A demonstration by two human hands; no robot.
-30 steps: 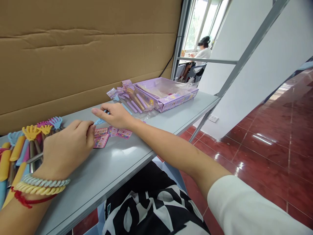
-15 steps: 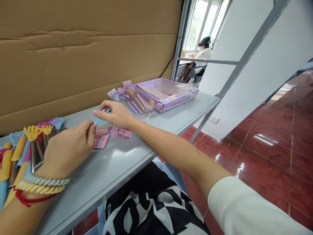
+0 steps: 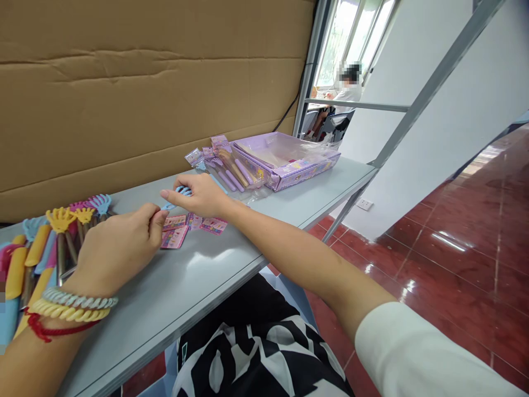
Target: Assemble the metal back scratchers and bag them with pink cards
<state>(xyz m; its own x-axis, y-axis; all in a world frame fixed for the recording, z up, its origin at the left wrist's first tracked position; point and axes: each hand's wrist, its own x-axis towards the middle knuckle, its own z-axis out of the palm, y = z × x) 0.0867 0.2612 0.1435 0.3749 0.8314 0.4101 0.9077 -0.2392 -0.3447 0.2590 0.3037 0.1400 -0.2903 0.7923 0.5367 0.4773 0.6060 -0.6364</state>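
Observation:
My right hand has its fingers closed round the blue hand-shaped head of a back scratcher. My left hand pinches the near end of that blue head between thumb and fingers; any handle behind the left hand is hidden. Several pink printed cards lie on the table just below my hands. Left of my left hand, a heap of back scratchers with yellow, blue and magenta heads and coloured grips lies partly hidden behind my wrist.
A purple display box with clear plastic in it stands at the table's far end. Bagged back scratchers lean against it. Cardboard walls the grey table's back edge. Beyond the metal frame, a person sits near a window.
Both hands keep hold of the blue back scratcher head in nearly the same pose. The view has shifted a little, so the scene sits slightly further right.

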